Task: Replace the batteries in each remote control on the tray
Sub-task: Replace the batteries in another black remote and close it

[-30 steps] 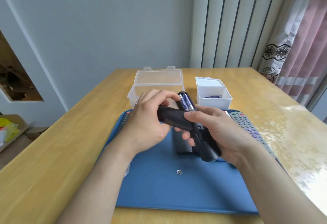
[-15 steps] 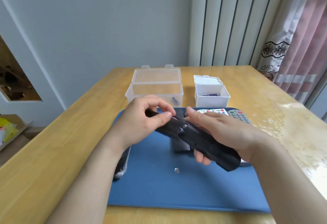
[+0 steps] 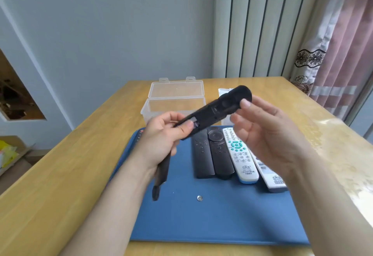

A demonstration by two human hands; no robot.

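Left hand (image 3: 163, 137) pinches the black remote (image 3: 220, 107) at its lower end; right hand (image 3: 268, 132) is loose, thumb touching its head. Looks light, stiff, slick: hold by the sides.

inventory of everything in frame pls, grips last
held remote: 1, black, raised above tray
black remotes: 2, side by side on tray
white remotes: 2, right of those
third black remote: 1, tray's left, partly under left wrist
tray: 1, blue, on table
clear box: 1, lid open, behind tray
table: 1, wooden
left grip: holds held remote's lower end
right grip: thumb touches its upper end; pinch unclear
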